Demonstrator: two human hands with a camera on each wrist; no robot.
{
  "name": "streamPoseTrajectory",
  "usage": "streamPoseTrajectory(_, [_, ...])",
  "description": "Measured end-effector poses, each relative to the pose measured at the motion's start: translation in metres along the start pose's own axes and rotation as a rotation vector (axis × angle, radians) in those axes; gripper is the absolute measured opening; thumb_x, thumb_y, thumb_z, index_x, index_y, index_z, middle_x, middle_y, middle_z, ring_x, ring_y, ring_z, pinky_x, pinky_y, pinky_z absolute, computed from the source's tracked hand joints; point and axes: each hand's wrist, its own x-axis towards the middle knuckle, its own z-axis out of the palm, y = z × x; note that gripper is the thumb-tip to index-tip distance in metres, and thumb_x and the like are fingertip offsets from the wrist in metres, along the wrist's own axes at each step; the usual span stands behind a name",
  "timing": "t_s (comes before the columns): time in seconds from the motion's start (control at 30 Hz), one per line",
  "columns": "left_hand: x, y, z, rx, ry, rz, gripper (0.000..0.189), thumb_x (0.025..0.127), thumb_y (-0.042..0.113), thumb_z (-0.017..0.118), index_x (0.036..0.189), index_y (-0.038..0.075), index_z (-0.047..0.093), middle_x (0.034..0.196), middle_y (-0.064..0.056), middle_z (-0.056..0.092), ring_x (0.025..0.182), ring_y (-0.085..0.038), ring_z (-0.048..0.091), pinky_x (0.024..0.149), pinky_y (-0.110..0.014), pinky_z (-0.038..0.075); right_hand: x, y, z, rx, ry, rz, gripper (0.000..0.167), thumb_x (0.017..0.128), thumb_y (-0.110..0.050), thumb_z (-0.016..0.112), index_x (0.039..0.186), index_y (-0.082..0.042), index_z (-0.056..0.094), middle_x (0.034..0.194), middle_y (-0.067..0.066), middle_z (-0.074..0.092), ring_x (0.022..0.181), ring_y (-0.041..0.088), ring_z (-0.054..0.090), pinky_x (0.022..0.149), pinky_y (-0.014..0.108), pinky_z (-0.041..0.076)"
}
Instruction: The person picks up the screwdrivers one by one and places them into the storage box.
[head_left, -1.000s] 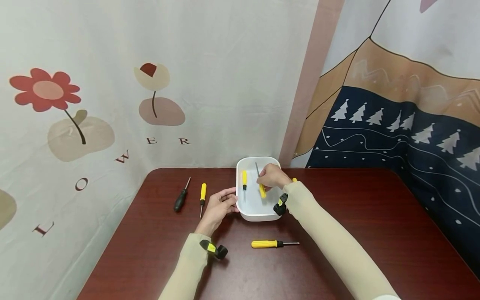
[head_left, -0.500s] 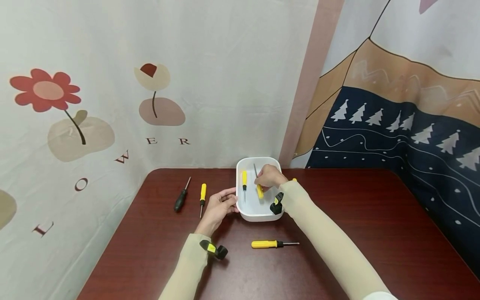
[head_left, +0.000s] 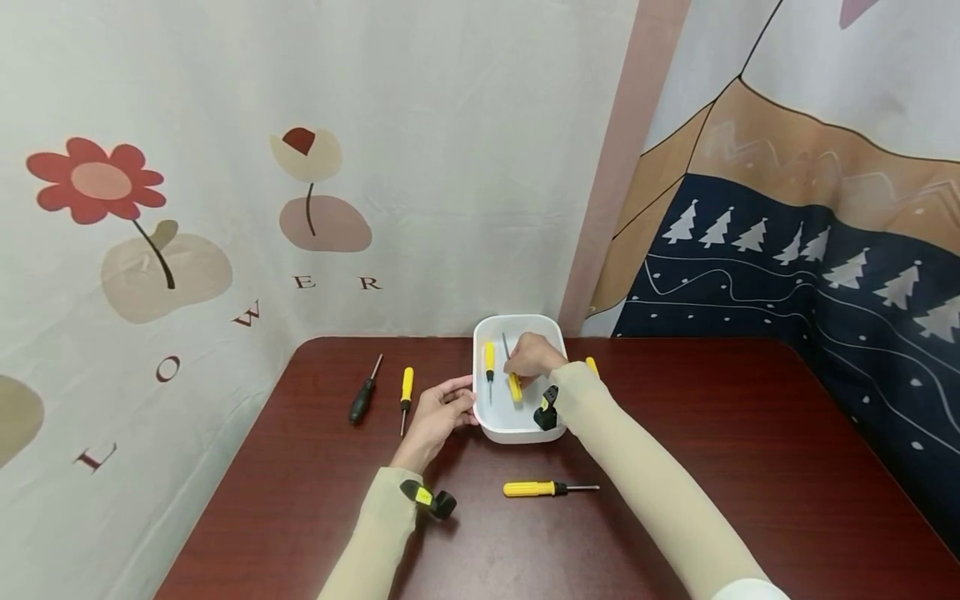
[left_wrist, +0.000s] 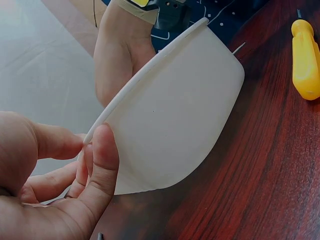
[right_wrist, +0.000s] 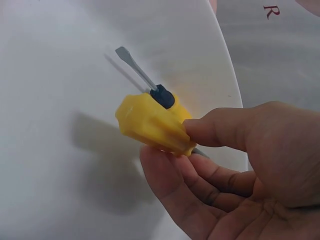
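A white plastic tray (head_left: 519, 437) stands at the table's back edge. My left hand (head_left: 433, 421) grips its left side; in the left wrist view the fingertips pinch the rim and the outer wall (left_wrist: 175, 110). Over the tray, my right hand (head_left: 536, 357) pinches a yellow-handled screwdriver (head_left: 514, 387) between thumb and fingers, its shaft pointing away from me. The right wrist view shows the handle (right_wrist: 150, 122) end-on, with a shadow on the tray floor below. Left of it in the tray lies another yellow screwdriver (head_left: 490, 357) with a flat blade (right_wrist: 135, 65).
Left of the tray lie a black-handled screwdriver (head_left: 362, 403) and a yellow one (head_left: 407, 387). Another yellow screwdriver (head_left: 529, 489) lies crosswise in front. A yellow handle (head_left: 592, 365) shows past the right sleeve. A printed curtain (head_left: 420, 167) hangs behind the table.
My right hand has moved slightly left and a little nearer to me with the screwdriver, closer to the one lying in the tray. The left hand stays on the tray's side.
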Motion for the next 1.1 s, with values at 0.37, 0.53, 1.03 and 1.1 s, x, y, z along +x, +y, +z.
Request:
streamPoseTrajectory(0.37, [0.0, -0.001, -0.002, 0.011, -0.01, 0.003, 0.039, 0.098, -0.001, 0.063, 0.137, -0.002, 0.062, 0.1, -0.011, 0.063, 0.07, -0.014, 0.063, 0.064, -0.023, 0.059, 0.004, -0.002, 0.007, -0.042, -0.012, -0.012, 0.023, 0.094, -0.021, 0.073, 0.102, -0.004, 0.06, 0.09, 0.009, 0.067, 0.065, 0.015, 0.07, 0.058, 0.021, 0.057])
streamPoseTrajectory(0.53, [0.001, -0.001, -0.002, 0.008, -0.011, 0.007, 0.039, 0.097, -0.002, 0.063, 0.136, -0.002, 0.062, 0.101, -0.013, 0.063, 0.071, -0.014, 0.063, 0.064, -0.023, 0.059, 0.007, -0.005, 0.011, -0.052, -0.02, 0.005, 0.027, 0.093, -0.021, 0.073, 0.107, -0.001, 0.06, 0.086, 0.009, 0.067, 0.059, 0.013, 0.069, 0.054, 0.019, 0.055])
streamPoseTrajectory(1.03, [-0.002, 0.001, 0.0, -0.007, -0.009, 0.011, 0.04, 0.096, -0.004, 0.063, 0.137, -0.003, 0.061, 0.105, -0.019, 0.063, 0.071, -0.015, 0.062, 0.062, -0.023, 0.059, 0.011, -0.009, 0.018, -0.034, -0.044, 0.023, 0.038, 0.09, -0.018, 0.076, 0.117, 0.002, 0.057, 0.086, 0.01, 0.07, 0.057, 0.013, 0.069, 0.051, 0.018, 0.054])
streamPoseTrajectory(1.1, [-0.002, 0.0, -0.001, 0.0, -0.011, 0.009, 0.04, 0.097, -0.003, 0.063, 0.137, -0.003, 0.061, 0.105, -0.019, 0.063, 0.072, -0.016, 0.063, 0.063, -0.023, 0.059, 0.01, -0.01, 0.018, -0.032, -0.05, 0.027, 0.04, 0.089, -0.017, 0.078, 0.118, 0.002, 0.058, 0.086, 0.01, 0.07, 0.058, 0.013, 0.069, 0.051, 0.018, 0.054])
